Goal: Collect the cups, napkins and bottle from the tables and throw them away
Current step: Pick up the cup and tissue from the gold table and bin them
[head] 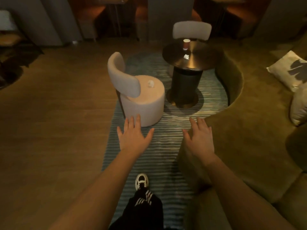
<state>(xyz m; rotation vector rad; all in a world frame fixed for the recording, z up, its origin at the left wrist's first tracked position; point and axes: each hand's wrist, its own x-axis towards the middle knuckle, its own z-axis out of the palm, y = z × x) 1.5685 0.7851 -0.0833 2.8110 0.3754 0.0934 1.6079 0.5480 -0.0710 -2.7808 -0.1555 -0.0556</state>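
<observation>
Room: dim lounge, wood floor, striped rug [154,146], curved olive sofa [249,130] on the right.
Tabletop: round, dark [199,62], beyond the near chair [141,97].
Cup: red paper cup [186,44] upright near the tabletop's far edge.
Napkins: one crumpled [186,56] near the tabletop's centre, just in front of the cup; another [150,83] on the chair's seat.
Hands: left [132,136] and right [200,138] both held out over the rug, fingers spread flat, holding nothing.
</observation>
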